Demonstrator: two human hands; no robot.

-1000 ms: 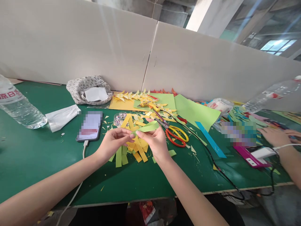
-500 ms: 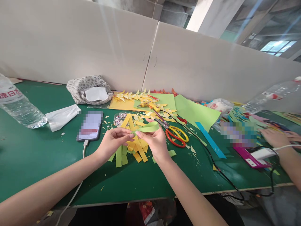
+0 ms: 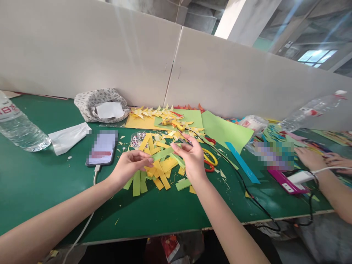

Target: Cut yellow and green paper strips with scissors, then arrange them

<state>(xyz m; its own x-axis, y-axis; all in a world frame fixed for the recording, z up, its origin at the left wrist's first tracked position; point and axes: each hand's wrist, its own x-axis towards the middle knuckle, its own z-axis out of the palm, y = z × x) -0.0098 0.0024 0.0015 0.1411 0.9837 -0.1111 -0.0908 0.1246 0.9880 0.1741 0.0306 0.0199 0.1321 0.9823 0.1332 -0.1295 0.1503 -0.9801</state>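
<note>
My left hand (image 3: 129, 168) pinches one end of a light green paper strip (image 3: 162, 153) between thumb and fingers. My right hand (image 3: 193, 158) holds the strip's other end a little higher, so the strip stretches between both hands just above the green table (image 3: 41, 179). Under my hands lies a loose pile of yellow and green paper strips (image 3: 158, 172). Red and yellow scissors (image 3: 210, 160) lie behind my right hand, partly hidden by it.
A phone (image 3: 101, 148) on a white cable, a white tissue (image 3: 67, 135), a water bottle (image 3: 19, 128) and a patterned pouch (image 3: 100, 104) lie at the left. Green paper sheets (image 3: 225, 128), a blue strip (image 3: 242, 163) and a black cable (image 3: 247, 187) lie right. A co-worker's hands (image 3: 312, 158) work at the far right.
The green strip, looped between my hands before, is now pulled out straighter. My right hand has moved up and to the right, and my left hand has barely shifted.
</note>
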